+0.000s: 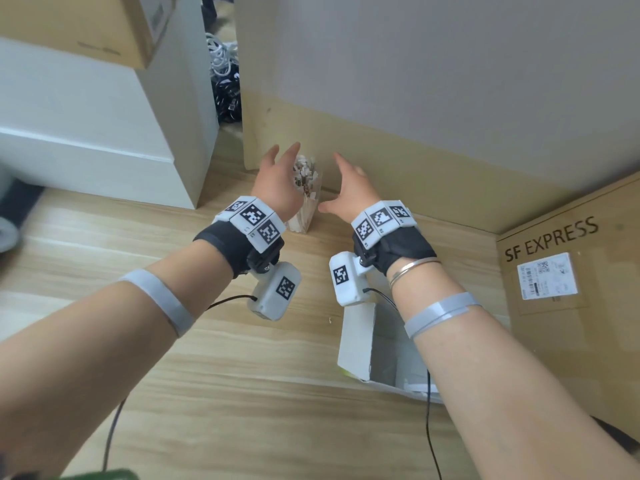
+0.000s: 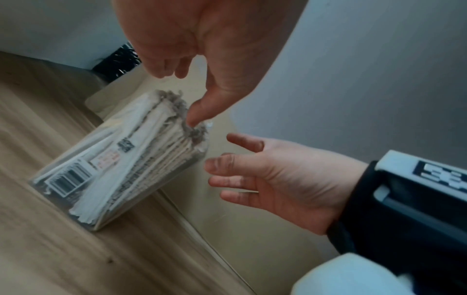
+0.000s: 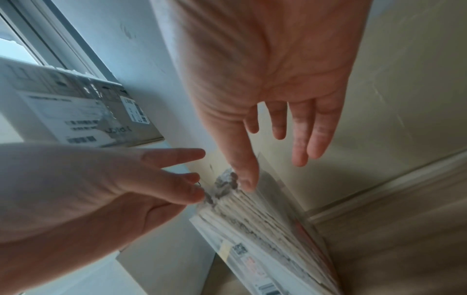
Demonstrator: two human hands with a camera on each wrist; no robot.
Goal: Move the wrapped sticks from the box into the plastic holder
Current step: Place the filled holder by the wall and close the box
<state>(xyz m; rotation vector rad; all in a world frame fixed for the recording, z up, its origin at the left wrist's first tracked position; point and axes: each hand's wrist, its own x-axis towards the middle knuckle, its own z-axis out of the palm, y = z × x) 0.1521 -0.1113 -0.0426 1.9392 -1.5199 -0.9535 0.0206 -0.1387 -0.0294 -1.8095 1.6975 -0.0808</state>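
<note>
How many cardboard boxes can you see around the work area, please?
2: one brown box on the white cabinet at upper left, one printed box on the floor at right. Others may be out of view.

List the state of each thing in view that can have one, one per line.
Clear plastic holder: upright on the wooden floor, packed full.
Paper-wrapped sticks: standing in the holder, tops sticking out.
White cardboard box: open.
Left hand: open, thumb on the stick tops.
Right hand: open, holding nothing.
</note>
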